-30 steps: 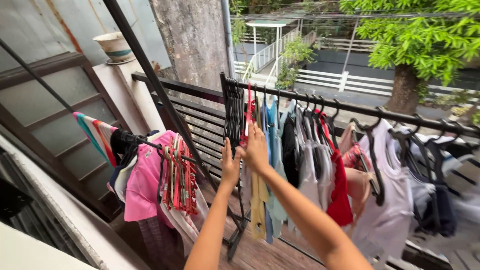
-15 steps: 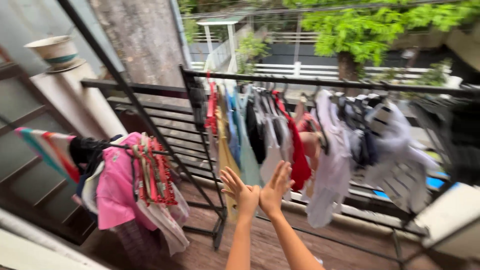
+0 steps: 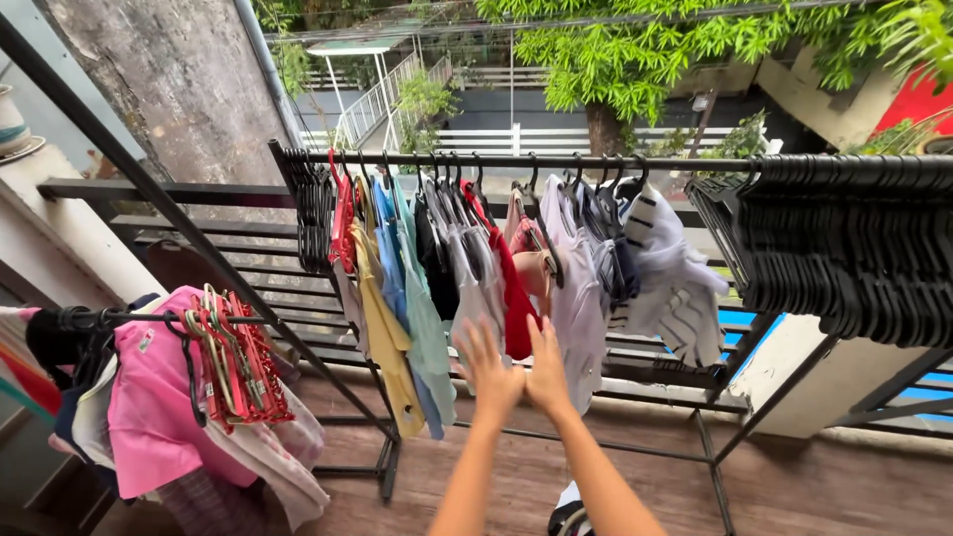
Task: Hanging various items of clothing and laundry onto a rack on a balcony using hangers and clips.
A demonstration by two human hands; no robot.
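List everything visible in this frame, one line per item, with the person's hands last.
black metal clothes rail: one, black, spans the balcony
hanging garments: many, yellow, blue, white, red, striped, on the rail's middle
empty black plastic hangers: a dense bunch, black, right end of the rail
second bunch of black hangers: several, black, left end of the rail
pink shirt: one, pink, on a lower rack at left
red and cream hangers: a cluster, beside the pink shirt
wooden plank floor: brown, below
green tree: one, beyond the railing
left hand: open, raised near the garments
right hand: open, beside the left
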